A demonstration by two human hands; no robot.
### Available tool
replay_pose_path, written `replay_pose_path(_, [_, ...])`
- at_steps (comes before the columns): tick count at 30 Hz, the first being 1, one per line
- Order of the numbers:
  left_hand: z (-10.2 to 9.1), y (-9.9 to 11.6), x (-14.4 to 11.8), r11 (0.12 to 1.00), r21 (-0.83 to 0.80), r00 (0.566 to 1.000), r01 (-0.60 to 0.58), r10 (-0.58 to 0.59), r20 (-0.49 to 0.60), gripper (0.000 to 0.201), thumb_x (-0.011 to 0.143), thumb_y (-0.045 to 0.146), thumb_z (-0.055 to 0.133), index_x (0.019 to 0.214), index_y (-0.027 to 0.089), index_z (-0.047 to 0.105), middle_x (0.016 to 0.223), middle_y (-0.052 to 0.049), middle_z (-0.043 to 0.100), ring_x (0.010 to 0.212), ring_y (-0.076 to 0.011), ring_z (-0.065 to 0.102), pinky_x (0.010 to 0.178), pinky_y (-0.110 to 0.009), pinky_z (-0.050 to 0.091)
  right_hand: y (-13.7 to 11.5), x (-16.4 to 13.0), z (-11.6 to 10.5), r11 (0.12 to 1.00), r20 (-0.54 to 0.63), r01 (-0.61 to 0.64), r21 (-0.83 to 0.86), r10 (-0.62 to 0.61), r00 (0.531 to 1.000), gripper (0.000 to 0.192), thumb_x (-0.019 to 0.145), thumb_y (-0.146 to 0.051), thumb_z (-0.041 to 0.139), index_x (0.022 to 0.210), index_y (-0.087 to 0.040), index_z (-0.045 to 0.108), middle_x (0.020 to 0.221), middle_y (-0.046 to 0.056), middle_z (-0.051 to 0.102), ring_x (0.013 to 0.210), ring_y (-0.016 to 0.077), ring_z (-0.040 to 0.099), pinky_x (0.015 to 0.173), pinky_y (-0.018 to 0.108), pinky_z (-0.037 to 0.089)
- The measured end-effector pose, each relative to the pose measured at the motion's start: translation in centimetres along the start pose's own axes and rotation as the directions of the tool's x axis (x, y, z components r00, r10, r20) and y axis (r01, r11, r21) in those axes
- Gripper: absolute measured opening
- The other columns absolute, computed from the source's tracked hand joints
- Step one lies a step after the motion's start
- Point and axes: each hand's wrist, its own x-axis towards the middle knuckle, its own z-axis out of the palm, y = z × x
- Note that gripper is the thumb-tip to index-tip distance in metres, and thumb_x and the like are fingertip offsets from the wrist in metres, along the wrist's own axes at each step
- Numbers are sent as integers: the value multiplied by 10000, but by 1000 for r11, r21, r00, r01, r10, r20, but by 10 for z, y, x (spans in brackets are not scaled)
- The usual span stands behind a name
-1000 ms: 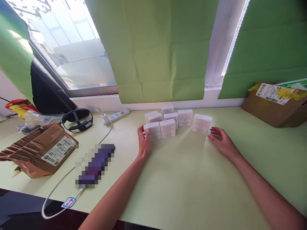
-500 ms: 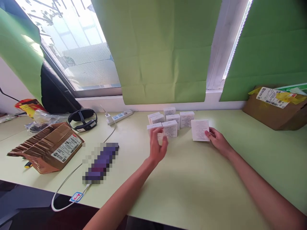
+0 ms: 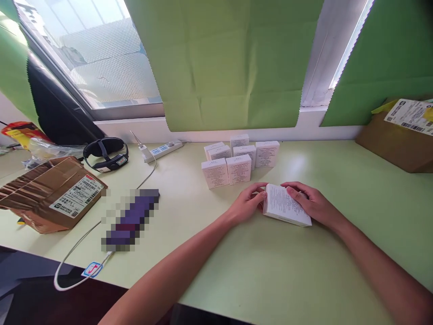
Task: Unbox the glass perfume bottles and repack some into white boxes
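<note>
Free table (image 3: 324,162) separates two obstacles, the standing boxes (image 3: 238,169) and right-hand carton (image 3: 389,142).

Held box (image 3: 282,207) smooth paperboard; left carton (image 3: 47,205) matt cardboard; tabletop (image 3: 270,271) smooth, faintly glossy

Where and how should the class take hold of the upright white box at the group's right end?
Probably best: pinch the upright white box by its front and back faces near its right edge, coming from the right; it looks thin, and a neighbouring box crowds its left.
</note>
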Motion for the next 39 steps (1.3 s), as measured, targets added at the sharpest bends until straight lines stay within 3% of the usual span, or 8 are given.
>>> replay_pose_path(4, [0,5,-2,999,32,1000,-6,6,-6,392,922,404,516,1272,229,544,1048,-62,594,754,-124,599,726,-282,505,0,-7,-5,991,125,58,-120,-43,991,633,802,-602,616,1365,-375,438,1379,31,487,1150,258,544,884,347,523])
replay_pose_path(7, [1,5,-3,999,43,1000,-12,12,-2,375,928,397,506,1261,228,544,1029,-57,585,773,-130,595,723,-281,502,1,-12,-7,978,207,91,-189,-51,977,904,682,-589,742,1448,-428,290,1416,37,402,1205,272,503,947,384,518])
replay_pose_path(9, [1,5,-3,999,43,1000,-12,12,10,368,929,396,507,1255,230,543,1022,-53,573,780,-128,590,727,-280,500,2,-13,-6,969,226,109,-222,-57,972,959,659,-583,761,1460,-444,252,1419,38,380,1237,276,479,1001,406,489])
replay_pose_path(20, [-4,4,-2,999,-33,999,-26,26,26,399,916,393,526,1283,245,474,1084,-45,538,875,-141,589,757,-276,489,0,-12,9,927,50,179,-330,-172,984,913,696,-554,724,1466,-461,242,1328,62,445,1182,309,514,942,455,517])
replay_pose_path(27, [-5,6,-2,998,-53,995,-36,40,89,461,875,383,594,1297,263,452,1003,-28,499,795,-125,593,678,-265,512,-3,-11,9,879,57,311,-361,-312,948,791,767,-478,681,1452,-442,288,1375,46,451,1317,334,372,1002,483,465])
replay_pose_path(31, [-3,6,-3,998,-51,998,-30,33,61,495,860,366,611,1318,247,467,987,-35,516,746,-120,603,678,-284,533,0,-8,11,854,61,359,-378,-364,930,757,788,-420,661,1455,-411,304,1402,32,460,1327,334,351,1046,502,418])
replay_pose_path(36, [-3,3,-1,999,-46,1000,1,-1,17,473,873,239,530,1340,199,466,989,-59,601,807,-146,616,739,-293,515,1,-8,4,896,49,294,-334,-295,954,813,743,-466,706,1453,-419,314,1365,42,460,1321,330,355,1068,508,406])
replay_pose_path(39, [-6,2,0,998,-66,996,-10,4,-91,548,862,153,447,1397,240,367,1010,-47,624,816,-136,596,753,-283,488,0,-9,-4,944,11,199,-262,-203,979,866,721,-502,729,1464,-442,288,1343,54,445,1272,328,417,1050,514,427])
